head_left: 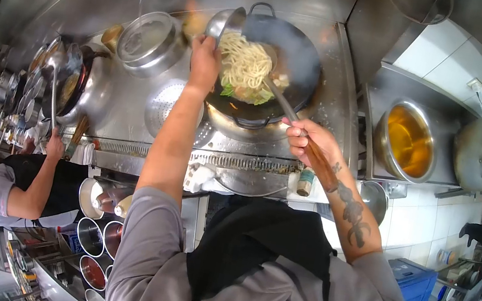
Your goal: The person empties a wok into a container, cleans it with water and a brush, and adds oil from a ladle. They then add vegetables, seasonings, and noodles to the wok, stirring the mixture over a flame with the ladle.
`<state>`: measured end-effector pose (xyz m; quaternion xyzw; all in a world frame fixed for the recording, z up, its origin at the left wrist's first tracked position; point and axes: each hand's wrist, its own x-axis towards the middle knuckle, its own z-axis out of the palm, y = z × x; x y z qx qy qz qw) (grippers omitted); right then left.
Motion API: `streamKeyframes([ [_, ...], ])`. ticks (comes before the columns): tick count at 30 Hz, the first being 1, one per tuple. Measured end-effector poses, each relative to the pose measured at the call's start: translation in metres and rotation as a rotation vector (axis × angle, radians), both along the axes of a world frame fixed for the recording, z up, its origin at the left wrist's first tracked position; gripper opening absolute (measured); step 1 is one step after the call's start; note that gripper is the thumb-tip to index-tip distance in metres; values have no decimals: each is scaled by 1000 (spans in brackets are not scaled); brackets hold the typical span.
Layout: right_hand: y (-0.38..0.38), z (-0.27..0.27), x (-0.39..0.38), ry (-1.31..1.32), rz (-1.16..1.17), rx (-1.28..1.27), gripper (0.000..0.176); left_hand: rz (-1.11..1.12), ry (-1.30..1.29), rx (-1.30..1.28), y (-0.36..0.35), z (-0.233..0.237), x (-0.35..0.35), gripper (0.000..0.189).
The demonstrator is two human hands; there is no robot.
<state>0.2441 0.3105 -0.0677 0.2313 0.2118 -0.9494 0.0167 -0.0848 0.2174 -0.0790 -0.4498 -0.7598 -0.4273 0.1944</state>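
Note:
My left hand (204,65) is closed on a metal bowl (218,21), tilted over the left side of a black wok (306,52). Pale thick noodles (244,64) lie in a heap just below the bowl, with green leaves (254,95) under them. My right hand (309,140) grips the wooden handle of a wok ladle (282,101). Its metal shaft reaches into the wok, and its head is partly hidden behind the noodles. Steam rises from the wok's right side.
A lidded pot (145,43) and a perforated strainer (172,106) are left of the wok. On the right stand a bowl of amber liquid (409,141) and a large pot (479,154). A co-worker (21,189) works at the far left with a long ladle (55,85).

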Motion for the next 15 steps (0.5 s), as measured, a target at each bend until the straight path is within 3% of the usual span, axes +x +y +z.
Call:
streamKeyframes([
  [4, 0, -7, 4, -12, -26, -49, 23, -23, 33, 17, -6, 13, 6, 12],
  [13, 8, 8, 22, -29, 4, 187, 21, -56, 120, 135, -12, 42, 20, 16],
  [15, 26, -18, 11, -118, 46, 664, 17, -43, 106, 162, -14, 42, 21, 17],
])
